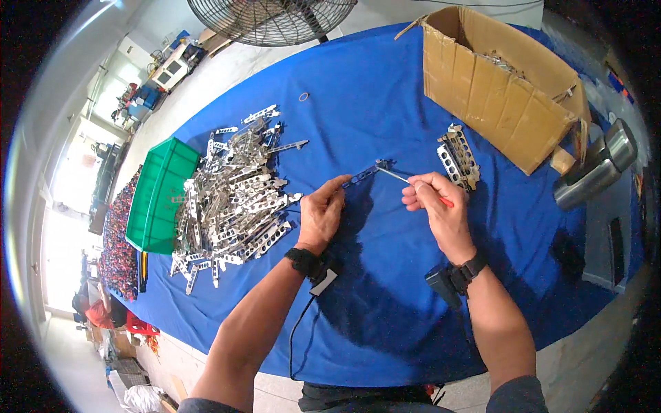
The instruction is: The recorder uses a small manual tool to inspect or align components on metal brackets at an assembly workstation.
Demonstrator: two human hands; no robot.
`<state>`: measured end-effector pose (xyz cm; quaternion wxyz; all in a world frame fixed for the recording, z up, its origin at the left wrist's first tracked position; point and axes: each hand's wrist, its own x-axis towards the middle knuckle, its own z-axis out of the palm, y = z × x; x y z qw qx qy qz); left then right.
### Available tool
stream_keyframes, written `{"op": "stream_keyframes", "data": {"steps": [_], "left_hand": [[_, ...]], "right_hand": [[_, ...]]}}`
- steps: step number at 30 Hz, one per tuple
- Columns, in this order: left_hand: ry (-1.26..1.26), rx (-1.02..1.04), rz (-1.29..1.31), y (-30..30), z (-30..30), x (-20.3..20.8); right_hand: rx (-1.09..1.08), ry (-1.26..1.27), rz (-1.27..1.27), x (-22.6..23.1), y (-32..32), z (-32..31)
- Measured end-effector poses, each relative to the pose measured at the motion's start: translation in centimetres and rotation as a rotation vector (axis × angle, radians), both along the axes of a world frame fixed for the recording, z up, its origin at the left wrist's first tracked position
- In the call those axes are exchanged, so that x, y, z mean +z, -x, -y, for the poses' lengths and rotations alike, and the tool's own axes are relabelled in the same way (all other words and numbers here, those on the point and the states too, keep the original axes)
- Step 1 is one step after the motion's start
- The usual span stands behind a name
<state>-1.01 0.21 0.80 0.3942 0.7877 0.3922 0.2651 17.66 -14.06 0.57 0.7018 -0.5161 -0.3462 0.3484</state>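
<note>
My left hand (321, 215) is closed on one end of a narrow metal strip with a row of holes (361, 177), which points up and to the right above the blue cloth. In my right hand (438, 206) is a thin tool with a slim metal shaft (394, 174) and a red end (447, 202); whether it is a file or a screwdriver I cannot make out. The shaft's tip meets or lies very near the strip's far end. To the left of my left hand spreads a big loose pile of similar perforated metal strips (237, 189).
A green plastic bin (153, 196) lies tipped beside the pile. Several strips (458, 157) lie stacked right of my right hand, before an open cardboard box (489, 96) holding metal parts. A steel flask (595, 165) stands far right; a fan (272, 17) is beyond the table.
</note>
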Motion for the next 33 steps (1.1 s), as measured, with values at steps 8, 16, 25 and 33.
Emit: {"op": "stream_keyframes", "data": {"steps": [8, 16, 25, 33], "left_hand": [[-0.041, -0.022, 0.046, 0.0, -0.1, -0.6], [-0.058, -0.022, 0.046, -0.3, -0.1, -0.5], [-0.047, -0.025, 0.032, -0.2, -0.1, -0.5], [0.0, -0.009, 0.009, -0.2, 0.0, -0.3]], "right_hand": [[0.033, 0.019, -0.005, -0.2, -0.2, 0.2], [-0.003, 0.008, -0.014, -0.4, -0.3, 0.2], [-0.007, -0.035, -0.018, 0.1, -0.1, 0.1], [-0.041, -0.013, -0.008, -0.4, -0.2, 0.1]]}}
